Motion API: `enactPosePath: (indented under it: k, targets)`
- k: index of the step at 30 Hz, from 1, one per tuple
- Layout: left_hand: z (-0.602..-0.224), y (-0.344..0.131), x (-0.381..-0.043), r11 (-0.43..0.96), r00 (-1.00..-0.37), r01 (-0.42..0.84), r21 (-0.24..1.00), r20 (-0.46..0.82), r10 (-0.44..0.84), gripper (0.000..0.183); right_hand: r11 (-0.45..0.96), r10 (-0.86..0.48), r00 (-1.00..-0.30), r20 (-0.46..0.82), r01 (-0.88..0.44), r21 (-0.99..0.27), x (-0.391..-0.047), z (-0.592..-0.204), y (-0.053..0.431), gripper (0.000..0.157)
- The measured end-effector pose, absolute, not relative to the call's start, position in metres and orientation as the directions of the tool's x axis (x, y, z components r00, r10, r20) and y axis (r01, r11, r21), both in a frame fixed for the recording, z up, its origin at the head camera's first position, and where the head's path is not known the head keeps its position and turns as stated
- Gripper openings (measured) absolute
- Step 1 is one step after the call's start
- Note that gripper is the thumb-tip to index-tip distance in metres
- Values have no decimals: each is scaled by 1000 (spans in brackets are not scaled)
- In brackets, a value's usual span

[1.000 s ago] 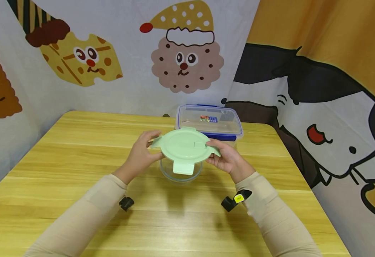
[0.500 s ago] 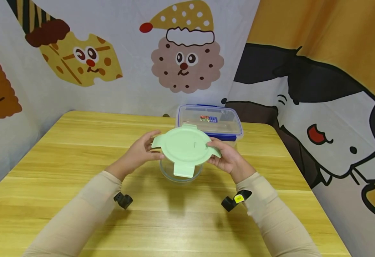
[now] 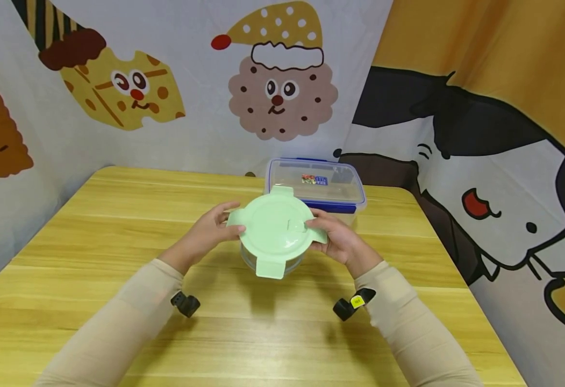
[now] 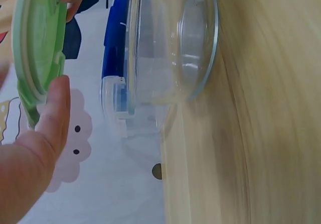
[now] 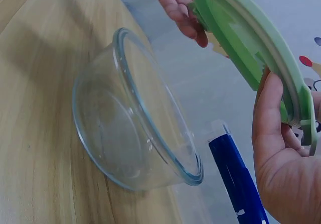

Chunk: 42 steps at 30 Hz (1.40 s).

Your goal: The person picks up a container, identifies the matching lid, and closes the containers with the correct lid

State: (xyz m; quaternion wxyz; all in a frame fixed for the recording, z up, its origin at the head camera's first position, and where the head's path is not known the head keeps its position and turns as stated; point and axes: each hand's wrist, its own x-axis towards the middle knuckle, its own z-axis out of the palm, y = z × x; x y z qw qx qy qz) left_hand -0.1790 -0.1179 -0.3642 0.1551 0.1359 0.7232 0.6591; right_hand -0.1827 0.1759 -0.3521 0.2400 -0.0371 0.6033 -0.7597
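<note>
A round pale-green lid [image 3: 272,226] with flap tabs around its edge is held up between both hands. My right hand [image 3: 342,242] grips its right edge, thumb on top near the small vent and fingers underneath. At the left tab, my left hand [image 3: 202,235] pinches the rim, its thumb resting on the edge and its other fingers behind. Below the lid stands a clear round glass bowl [image 5: 103,133], open at the top and upright on the table. Both wrist views show a gap between lid and bowl. From above, the lid hides most of the bowl.
Just behind the bowl is a clear rectangular food container [image 3: 330,188] with blue clips. The wooden table [image 3: 142,215] reaches back to a cloth [image 3: 205,150] printed with cartoon characters, which also hangs on both sides.
The lid has tipped to show more of its top and shifted slightly left and nearer the person. My left thumb has come onto its rim. Bowl and rectangular container have stayed put.
</note>
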Motion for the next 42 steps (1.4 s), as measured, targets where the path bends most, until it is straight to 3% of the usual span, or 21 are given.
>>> enactPosePath:
  k: [12, 22, 42]
  targets:
    - [-374, -117, -176, 130, -948, -97, 987, -131, 290, 61, -1, -365, -884, -293, 315, -949, -182, -359, 170, 52]
    - [-379, -115, -167, 226, -957, -74, 971, -133, 259, 61, 71, -253, -911, -324, 317, -946, -182, -364, 169, 37]
    - [-388, -116, -157, 262, -957, -73, 962, -142, 254, 54, 162, -184, -918, -352, 325, -932, -192, -378, 164, 43]
